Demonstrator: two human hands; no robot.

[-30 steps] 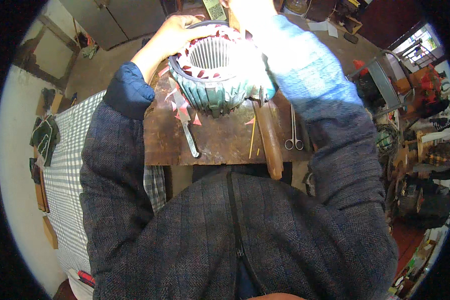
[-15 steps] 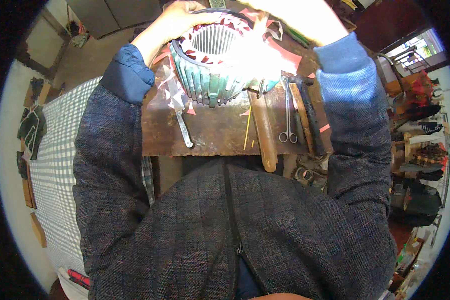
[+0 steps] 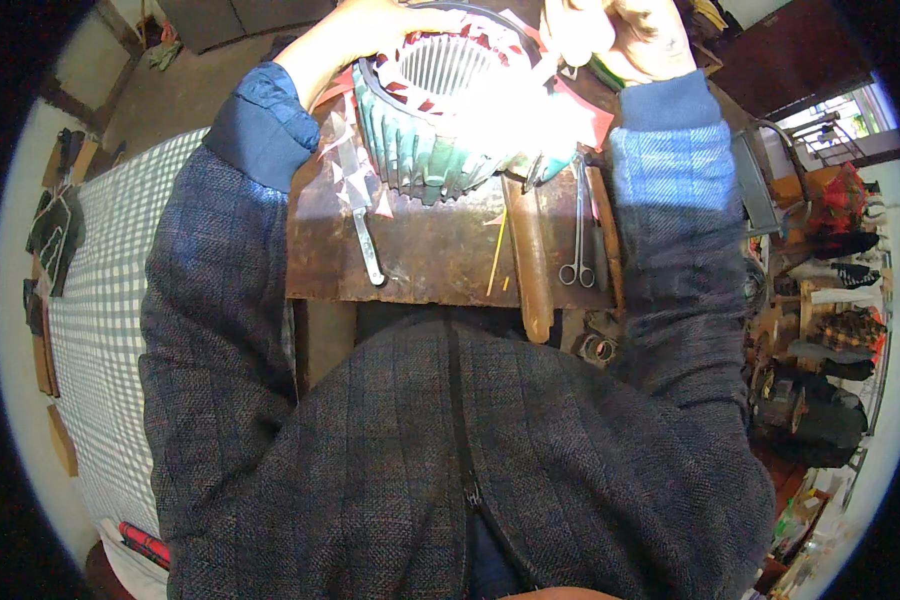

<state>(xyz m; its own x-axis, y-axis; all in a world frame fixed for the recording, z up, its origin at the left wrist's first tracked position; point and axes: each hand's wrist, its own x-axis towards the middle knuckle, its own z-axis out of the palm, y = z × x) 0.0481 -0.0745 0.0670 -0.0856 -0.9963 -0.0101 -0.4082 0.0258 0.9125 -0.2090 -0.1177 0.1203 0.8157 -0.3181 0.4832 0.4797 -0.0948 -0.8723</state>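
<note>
A green ribbed motor stator (image 3: 400, 150) lies on the brown wooden table (image 3: 440, 265), its slotted bore facing up, with red and white slips round the bore. My left hand (image 3: 360, 32) grips its far left rim, thumb laid along the edge. At the stator's far right my right hand (image 3: 650, 40) is raised with fingers bent and pressed together; glare hides what they hold. Bright light washes out the stator's right side. Red insulation paper (image 3: 592, 118) lies beside it, under my right hand.
Nearer me lie a white-handled knife (image 3: 368, 250), a thin yellow stick (image 3: 497, 250), a wooden bat (image 3: 530, 260) overhanging the table edge, and scissors (image 3: 578, 240). Paper scraps (image 3: 355, 185) are scattered left of the stator. A checkered cloth (image 3: 120, 330) covers a surface at left.
My right hand has turned and drawn in, its bent fingers now showing beside the stator. The left hand stays on the rim. The view has shifted slightly.
</note>
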